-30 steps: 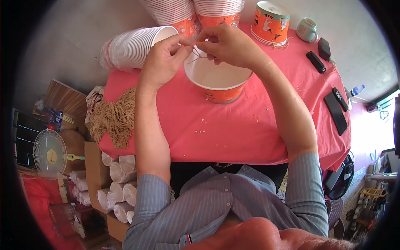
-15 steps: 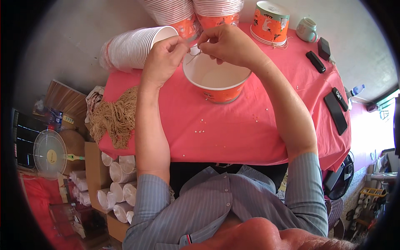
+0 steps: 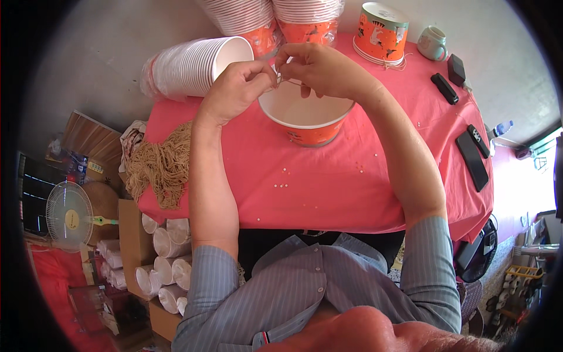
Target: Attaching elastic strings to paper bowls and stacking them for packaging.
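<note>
An orange paper bucket (image 3: 314, 134) with a white inside stands upright at the middle of the table. Over its far left rim, my left hand (image 3: 237, 88) and my right hand (image 3: 314, 69) come close together. Both are closed in a pinch on a thin tan string (image 3: 287, 81), which runs between the fingertips; its exact loops are too small to make out. Left of my left forearm lies a heap of tan strings (image 3: 167, 161). Another orange bucket (image 3: 381, 36) stands upside down at the back right, with string around its rim.
A wrapped stack of white paper buckets (image 3: 193, 66) lies at the back left; more wrapped stacks (image 3: 308, 26) stand behind. At the right are a mug (image 3: 433, 44), black box (image 3: 455, 69), phone (image 3: 472, 159) and remote (image 3: 478, 141). Small beads (image 3: 281, 185) dot the pink cloth (image 3: 328, 202).
Both hands have moved slightly nearer to me and closer together, lower over the bucket's rim. The string between them is drawn in shorter. The bucket stays in place.
</note>
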Action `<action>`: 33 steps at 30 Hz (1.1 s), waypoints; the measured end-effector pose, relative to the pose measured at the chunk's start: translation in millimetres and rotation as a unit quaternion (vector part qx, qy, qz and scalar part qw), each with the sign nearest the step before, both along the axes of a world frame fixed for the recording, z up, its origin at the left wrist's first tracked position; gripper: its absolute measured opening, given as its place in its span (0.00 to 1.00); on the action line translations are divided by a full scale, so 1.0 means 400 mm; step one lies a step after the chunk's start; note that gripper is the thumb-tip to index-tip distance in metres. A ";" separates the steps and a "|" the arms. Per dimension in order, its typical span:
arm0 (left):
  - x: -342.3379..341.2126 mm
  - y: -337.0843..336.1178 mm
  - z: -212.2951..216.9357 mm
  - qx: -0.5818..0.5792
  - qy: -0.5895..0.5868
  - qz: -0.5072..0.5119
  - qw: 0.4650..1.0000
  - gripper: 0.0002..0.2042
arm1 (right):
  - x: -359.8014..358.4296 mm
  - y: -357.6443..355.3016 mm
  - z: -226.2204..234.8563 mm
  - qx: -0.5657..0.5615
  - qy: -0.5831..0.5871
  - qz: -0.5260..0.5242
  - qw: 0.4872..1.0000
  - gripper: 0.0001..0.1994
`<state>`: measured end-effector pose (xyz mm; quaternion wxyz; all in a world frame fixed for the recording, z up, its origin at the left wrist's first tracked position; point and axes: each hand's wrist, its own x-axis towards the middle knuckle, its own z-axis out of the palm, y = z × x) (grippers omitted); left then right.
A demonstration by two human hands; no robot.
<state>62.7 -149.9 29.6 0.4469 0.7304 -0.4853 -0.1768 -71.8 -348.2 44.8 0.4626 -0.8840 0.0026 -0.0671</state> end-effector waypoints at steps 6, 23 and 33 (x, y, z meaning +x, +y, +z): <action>-0.006 0.004 0.001 0.009 -0.020 -0.007 1.000 0.11 | 0.001 -0.005 0.010 0.118 0.075 0.017 0.990 0.09; -0.006 0.000 -0.003 -0.002 -0.032 -0.013 0.999 0.10 | 0.004 -0.021 0.007 0.222 0.069 0.047 0.971 0.11; -0.011 0.000 0.002 -0.007 -0.029 -0.011 0.999 0.10 | 0.011 -0.022 0.001 0.212 0.062 0.048 0.974 0.12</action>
